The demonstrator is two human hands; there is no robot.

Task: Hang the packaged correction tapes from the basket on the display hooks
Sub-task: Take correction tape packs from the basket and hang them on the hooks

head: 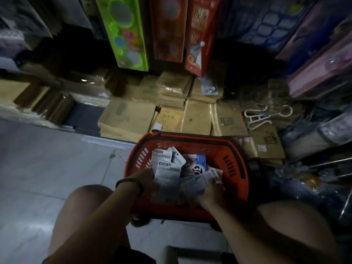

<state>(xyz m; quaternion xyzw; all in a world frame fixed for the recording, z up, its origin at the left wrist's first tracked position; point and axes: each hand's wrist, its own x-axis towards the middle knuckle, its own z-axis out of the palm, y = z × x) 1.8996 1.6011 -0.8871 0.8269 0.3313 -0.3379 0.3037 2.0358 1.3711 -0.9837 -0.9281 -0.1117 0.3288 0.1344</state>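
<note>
Red basket [236,168], one, on floor. Correction tape packs [167,170] inside, loose heap, about ten showing, exact count unclear. Long axes mixed, most pointing away from person. One blue-card pack [201,161]. Left hand [144,180] among packs, fingers blurred, cannot tell. Right hand [211,193] fingers curled round white pack [212,174].
</note>
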